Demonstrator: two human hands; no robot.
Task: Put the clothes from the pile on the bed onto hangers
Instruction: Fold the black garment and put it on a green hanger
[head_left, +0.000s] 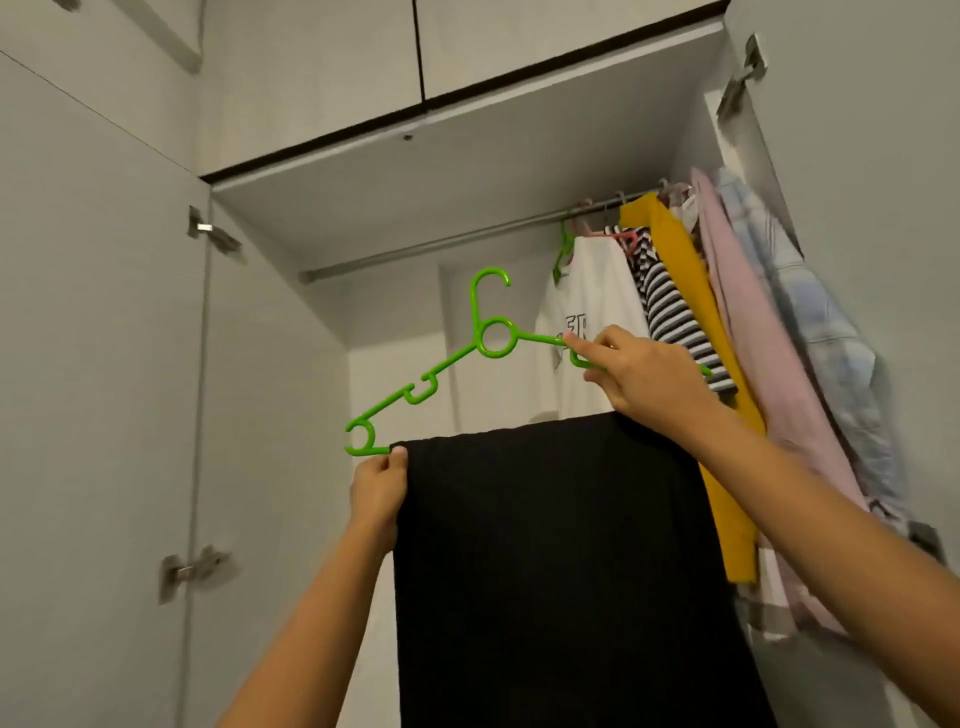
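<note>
**Q:** What carries everything here?

**A:** An open wardrobe (363, 171), seen from below. Its rail (441, 241) runs from the left wall to the right wall under the top panel.

**Q:** Where is the piece of clothing in hand?

**A:** The black garment (545, 545) is folded over the lower bar of a green hanger (447, 366) and hangs straight down in front of the wardrobe opening. The hanger is tilted, with its left end lower. Its hook sits below the rail and apart from it.

**Q:** What hangs on the rail?

**A:** Five pieces are crowded at the rail's right end: a pale blue garment (810, 312), a pink garment (743, 322), a yellow garment (691, 291), a white T-shirt (587, 312) and a striped top (670, 306). The left stretch of the rail carries nothing.

**Q:** And the hands?

**A:** The right hand (644, 379) has its fingers curled round the hanger's right arm, with the forefinger laid along it. The left hand (378, 488) pinches the hanger's left end together with the garment's top corner.

**Q:** How far along is the task?

**A:** Probably well into it. Five pieces hang in place and a sixth is on its hanger, with only hooking onto the rail left for that one. The bed and the pile are out of view, so what remains cannot be told.
</note>
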